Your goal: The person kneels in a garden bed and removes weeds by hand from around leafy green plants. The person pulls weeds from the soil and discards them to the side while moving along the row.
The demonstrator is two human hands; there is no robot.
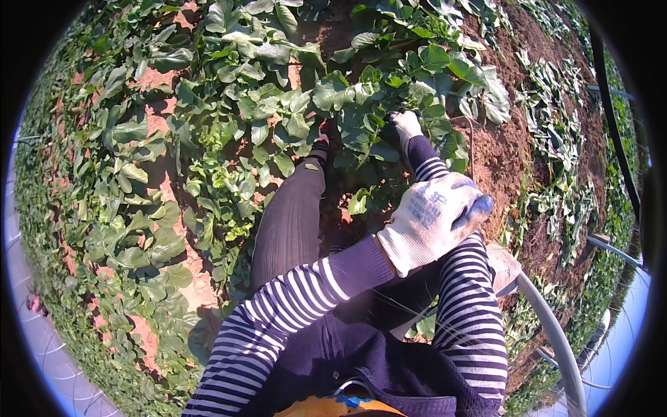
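Note:
My left hand (434,221), in a white knit glove with bluish smudges, crosses over my right forearm (425,165). Its fingers curl downward, and what they may hold is hidden. Among leafy green plants (424,90) ahead is my right hand (406,127), in a white glove with dark fingers. Broad leaves cover its fingertips, so neither their pose nor anything in them shows. Striped sleeves cover both arms. Below my hands, one dark-trousered leg (288,222) stretches out between the rows.
More leafy rows (132,229) spread to the left, with reddish soil between them. Bare brown soil (490,160) borders wilted-looking leaves (556,146) on the right. A curved grey pipe (552,326) rises near my right side, beside a pale object (503,270). A dark pole (611,118) stands farther right.

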